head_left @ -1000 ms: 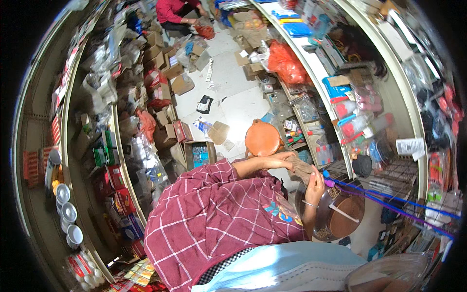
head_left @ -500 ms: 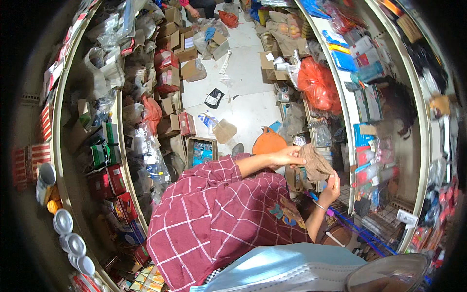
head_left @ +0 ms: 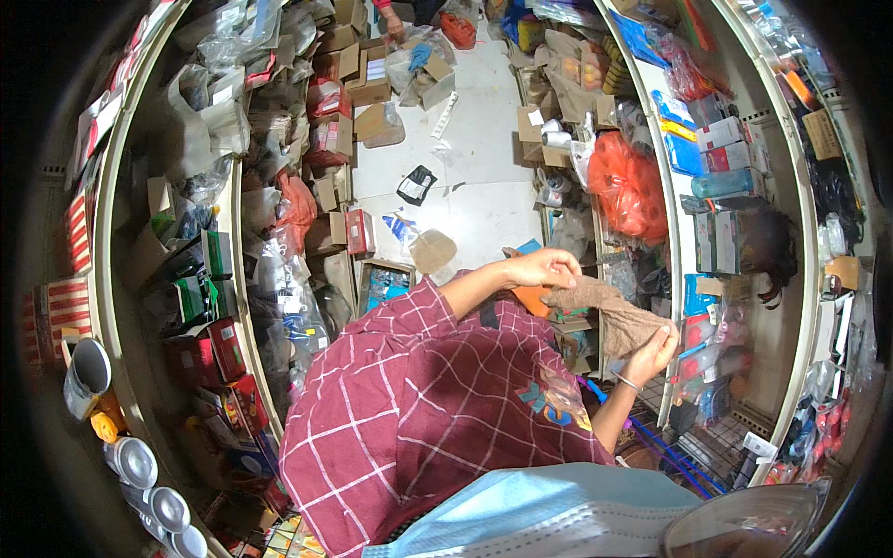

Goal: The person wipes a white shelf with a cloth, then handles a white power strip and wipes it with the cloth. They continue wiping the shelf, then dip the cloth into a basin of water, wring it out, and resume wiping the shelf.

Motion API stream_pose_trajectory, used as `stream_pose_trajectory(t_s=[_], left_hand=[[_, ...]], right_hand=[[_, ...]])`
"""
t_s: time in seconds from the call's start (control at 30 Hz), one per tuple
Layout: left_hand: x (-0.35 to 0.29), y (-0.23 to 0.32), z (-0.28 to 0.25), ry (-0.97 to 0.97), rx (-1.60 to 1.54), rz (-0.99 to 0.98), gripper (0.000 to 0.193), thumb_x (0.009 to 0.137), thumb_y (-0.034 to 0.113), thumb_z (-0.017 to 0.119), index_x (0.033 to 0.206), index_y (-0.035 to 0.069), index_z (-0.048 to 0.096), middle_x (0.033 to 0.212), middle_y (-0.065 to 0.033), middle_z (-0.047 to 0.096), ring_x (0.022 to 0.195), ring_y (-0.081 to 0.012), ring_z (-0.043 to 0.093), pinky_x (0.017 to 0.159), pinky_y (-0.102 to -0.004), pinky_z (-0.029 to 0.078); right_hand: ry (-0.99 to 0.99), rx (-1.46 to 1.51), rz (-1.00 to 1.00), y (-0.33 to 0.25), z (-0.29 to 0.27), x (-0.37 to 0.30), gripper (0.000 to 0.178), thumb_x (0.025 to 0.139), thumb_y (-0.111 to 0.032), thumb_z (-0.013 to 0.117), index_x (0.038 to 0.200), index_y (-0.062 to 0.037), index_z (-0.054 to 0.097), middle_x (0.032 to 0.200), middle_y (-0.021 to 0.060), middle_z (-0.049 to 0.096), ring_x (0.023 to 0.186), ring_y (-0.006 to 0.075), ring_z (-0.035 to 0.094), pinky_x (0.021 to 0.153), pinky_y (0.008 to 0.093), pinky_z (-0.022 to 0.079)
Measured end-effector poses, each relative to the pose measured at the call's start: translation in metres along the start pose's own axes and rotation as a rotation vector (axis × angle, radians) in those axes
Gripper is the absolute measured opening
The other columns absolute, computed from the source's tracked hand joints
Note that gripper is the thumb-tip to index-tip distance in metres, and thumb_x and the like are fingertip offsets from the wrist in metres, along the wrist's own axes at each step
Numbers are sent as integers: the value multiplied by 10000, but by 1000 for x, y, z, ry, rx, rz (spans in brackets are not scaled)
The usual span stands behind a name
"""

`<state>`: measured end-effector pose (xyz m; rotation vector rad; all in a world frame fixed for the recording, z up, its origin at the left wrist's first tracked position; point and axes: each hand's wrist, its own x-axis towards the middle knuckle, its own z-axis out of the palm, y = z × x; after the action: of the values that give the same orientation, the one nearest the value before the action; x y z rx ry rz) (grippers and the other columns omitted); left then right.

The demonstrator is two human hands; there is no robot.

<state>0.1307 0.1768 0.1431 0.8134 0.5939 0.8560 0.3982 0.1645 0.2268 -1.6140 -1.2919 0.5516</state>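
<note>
A brown cloth (head_left: 621,318), soft and wrinkled, is stretched between my two hands over the right side of the aisle. My left hand (head_left: 545,268) pinches its narrower far end between thumb and fingers. Its wider, nearer end is gripped by my right hand (head_left: 654,355), thumb on top, with a bracelet at the wrist. The cloth hangs in the air, apart from the shelves. Partly hidden behind it and my left hand is an orange thing (head_left: 531,299) low down.
Packed shelves line both sides. Red plastic bags (head_left: 625,191) bulge from the right shelf; open cardboard boxes (head_left: 370,84) stand along the left. A black packet (head_left: 416,185) and a brown cardboard piece (head_left: 433,252) lie on the white floor. Another person's hand (head_left: 394,26) shows at the far end.
The cloth has gone from bunched to drawn out longer between my hands. My right hand has shifted slightly right, my left slightly up. The view has turned a little.
</note>
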Motion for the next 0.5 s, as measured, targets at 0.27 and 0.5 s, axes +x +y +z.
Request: stream_pose_trajectory(t_s=[0.27,0.5], left_hand=[[23,44,34,190,729,487,505,791,318,719,1204,88,543,1115,-92,570,1042,-211,534,886,-343,444],[31,32,59,10,816,437,362,780,358,706,992,74,631,932,-60,614,969,-242,546,850,-382,424]], right_hand=[[-394,349,201,-35,23,8,211,964,-157,494,1049,11,591,979,58,603,902,133,545,840,281,443],[-524,219,83,-35,6,19,177,941,-119,522,1001,21,613,940,36,604,875,110,534,817,252,431]])
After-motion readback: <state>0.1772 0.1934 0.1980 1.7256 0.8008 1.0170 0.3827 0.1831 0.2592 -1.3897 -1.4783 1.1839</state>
